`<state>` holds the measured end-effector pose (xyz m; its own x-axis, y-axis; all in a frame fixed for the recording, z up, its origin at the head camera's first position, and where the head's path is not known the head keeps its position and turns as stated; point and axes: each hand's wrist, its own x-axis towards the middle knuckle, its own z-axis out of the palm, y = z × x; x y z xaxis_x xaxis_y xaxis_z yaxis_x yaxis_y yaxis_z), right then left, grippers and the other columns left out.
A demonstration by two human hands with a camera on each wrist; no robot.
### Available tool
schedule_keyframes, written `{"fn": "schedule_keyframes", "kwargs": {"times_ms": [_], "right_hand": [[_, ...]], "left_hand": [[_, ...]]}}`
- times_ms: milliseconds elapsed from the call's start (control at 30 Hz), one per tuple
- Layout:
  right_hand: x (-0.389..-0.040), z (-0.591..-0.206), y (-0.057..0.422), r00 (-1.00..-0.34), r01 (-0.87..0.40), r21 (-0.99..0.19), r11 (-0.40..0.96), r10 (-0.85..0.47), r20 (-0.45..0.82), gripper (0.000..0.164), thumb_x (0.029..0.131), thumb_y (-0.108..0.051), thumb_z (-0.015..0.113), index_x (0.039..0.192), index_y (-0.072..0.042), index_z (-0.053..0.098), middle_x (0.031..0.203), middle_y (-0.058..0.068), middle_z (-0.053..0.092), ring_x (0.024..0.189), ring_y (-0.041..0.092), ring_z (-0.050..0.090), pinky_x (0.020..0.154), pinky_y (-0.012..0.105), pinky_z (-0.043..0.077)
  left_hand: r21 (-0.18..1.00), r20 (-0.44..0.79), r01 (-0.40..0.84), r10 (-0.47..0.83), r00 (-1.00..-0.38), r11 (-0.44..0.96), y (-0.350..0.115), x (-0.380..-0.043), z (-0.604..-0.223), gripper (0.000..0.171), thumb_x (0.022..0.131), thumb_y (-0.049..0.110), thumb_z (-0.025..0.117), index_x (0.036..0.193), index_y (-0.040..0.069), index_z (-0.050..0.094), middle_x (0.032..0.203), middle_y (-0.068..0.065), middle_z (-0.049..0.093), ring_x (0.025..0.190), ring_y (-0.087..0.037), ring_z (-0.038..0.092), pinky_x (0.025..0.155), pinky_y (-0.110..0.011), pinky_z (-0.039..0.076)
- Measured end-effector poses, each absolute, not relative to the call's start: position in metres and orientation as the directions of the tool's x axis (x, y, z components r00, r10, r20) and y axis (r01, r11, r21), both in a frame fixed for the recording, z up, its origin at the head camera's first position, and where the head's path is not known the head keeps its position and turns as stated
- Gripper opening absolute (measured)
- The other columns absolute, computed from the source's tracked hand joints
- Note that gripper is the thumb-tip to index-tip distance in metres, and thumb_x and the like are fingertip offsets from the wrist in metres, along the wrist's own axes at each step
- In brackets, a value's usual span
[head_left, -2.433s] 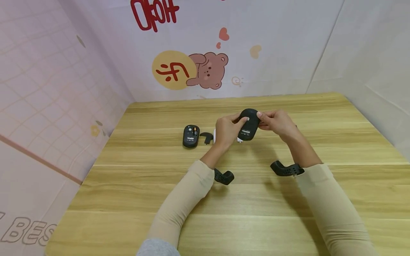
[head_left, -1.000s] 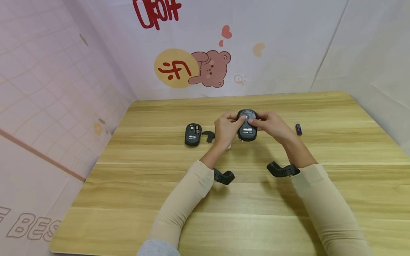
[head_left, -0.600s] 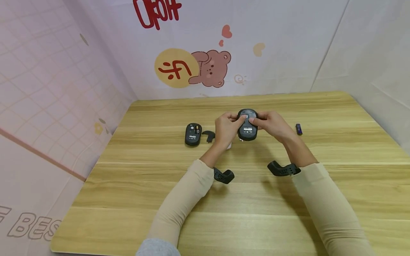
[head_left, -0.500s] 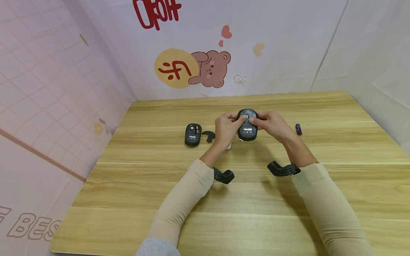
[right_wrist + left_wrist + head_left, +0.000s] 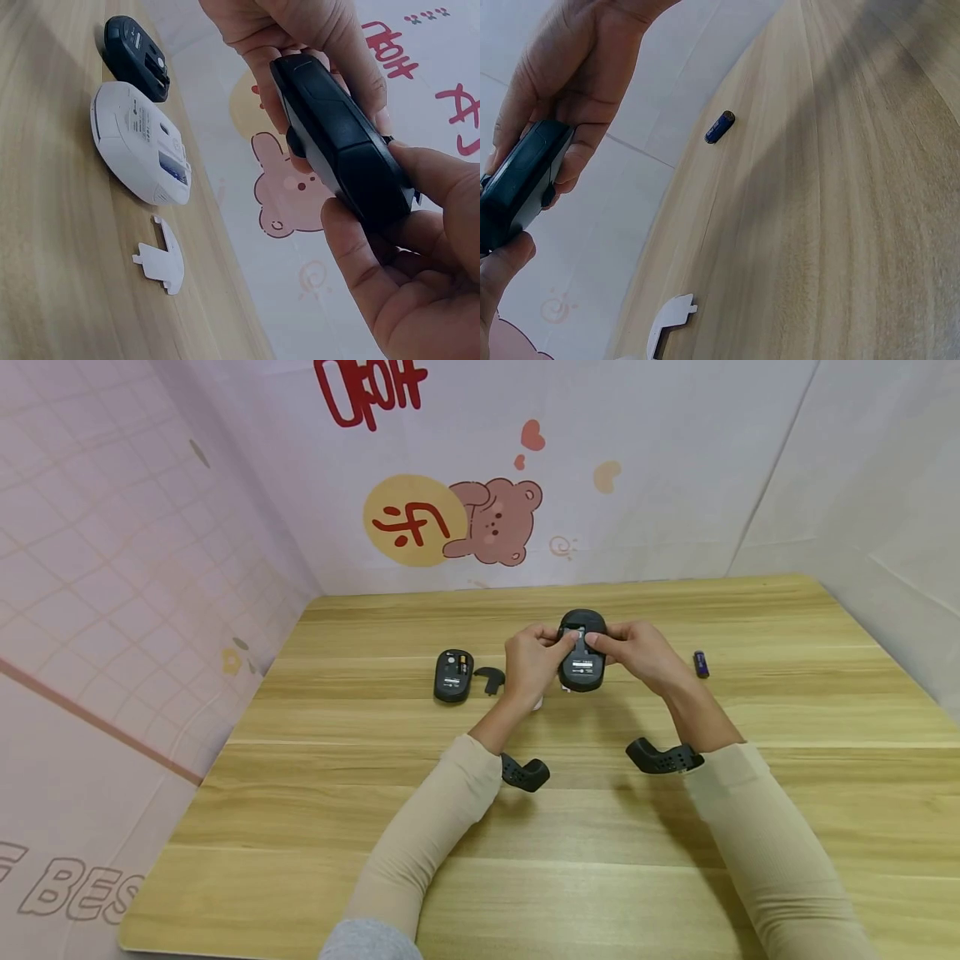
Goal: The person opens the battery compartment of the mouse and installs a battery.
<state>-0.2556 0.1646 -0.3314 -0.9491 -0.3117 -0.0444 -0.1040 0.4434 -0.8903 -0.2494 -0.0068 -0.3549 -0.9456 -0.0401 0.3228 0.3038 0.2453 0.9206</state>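
Note:
Both hands hold a black wireless mouse [image 5: 582, 681] above the table, its underside towards me. From the left, my left hand [image 5: 528, 660] grips its edge, with the thumb on the underside. My right hand [image 5: 643, 653] grips the opposite edge, its thumb also pressed on the underside. A dark gap shows near the mouse's upper end, beside its battery cover. In the right wrist view the mouse [image 5: 341, 142] appears side-on between the fingers of both hands. The left wrist view shows its dark side [image 5: 525, 176]; the battery cover is mostly hidden there.
A second black mouse [image 5: 453, 677] lies upside down, battery exposed, with a loose black cover [image 5: 491, 678] beside it. An open white mouse [image 5: 139, 142] and its white cover [image 5: 161, 259] lie partly behind the left hand. A dark blue battery [image 5: 701, 663] lies on the right.
The mouse was tilted in the hands to face its underside towards me. Since half a second ago, its battery cover has shifted and a dark gap has appeared at the upper end.

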Motion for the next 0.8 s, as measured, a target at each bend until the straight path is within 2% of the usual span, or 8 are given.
{"fn": "schedule_keyframes", "kwargs": {"times_ms": [167,333,567,800], "right_hand": [[-0.2549,-0.3295,0.1634,-0.949,-0.095,-0.891,0.444,-0.31,-0.053,0.051,0.096,-0.036,0.049,0.123,0.007,0.055,0.112,0.023,0.058,0.093,0.03,0.058,0.099,0.056,0.029],[-0.2555,-0.3304,0.1631,-0.953,-0.088,-0.897,0.434,-0.297,-0.051,0.053,0.096,-0.037,0.049,0.124,0.008,0.054,0.117,0.027,0.055,0.087,0.023,0.06,0.097,0.053,0.033],[-0.2559,-0.3313,0.1634,-0.961,-0.09,-0.897,0.433,-0.275,-0.036,0.054,0.095,-0.038,0.05,0.122,0.009,0.055,0.114,0.026,0.057,0.079,0.014,0.06,0.095,0.051,0.036],[-0.2568,-0.3312,0.1638,-0.965,-0.082,-0.907,0.414,-0.26,-0.032,0.054,0.094,-0.038,0.051,0.119,0.01,0.057,0.117,0.027,0.055,0.078,0.013,0.061,0.096,0.051,0.036]], "left_hand": [[0.92,0.328,0.31,-0.04,-0.944,0.239,-0.0076,-0.2492,-0.355,0.023,0.083,0.023,0.071,0.086,0.0,0.068,0.077,-0.008,0.069,0.063,-0.006,0.064,0.051,-0.02,0.05],[0.921,0.329,0.313,-0.033,-0.944,0.232,-0.0081,-0.2481,-0.3555,0.022,0.083,0.021,0.071,0.085,0.0,0.067,0.077,-0.008,0.07,0.065,-0.006,0.064,0.052,-0.021,0.051],[0.922,0.335,0.324,-0.019,-0.942,0.21,-0.008,-0.2472,-0.3564,0.021,0.083,0.02,0.071,0.085,0.0,0.067,0.077,-0.009,0.069,0.065,-0.007,0.065,0.052,-0.022,0.051],[0.924,0.328,0.317,-0.019,-0.945,0.213,-0.0074,-0.2476,-0.3557,0.022,0.084,0.021,0.071,0.086,0.0,0.067,0.078,-0.009,0.07,0.066,-0.007,0.065,0.054,-0.022,0.052]]}}
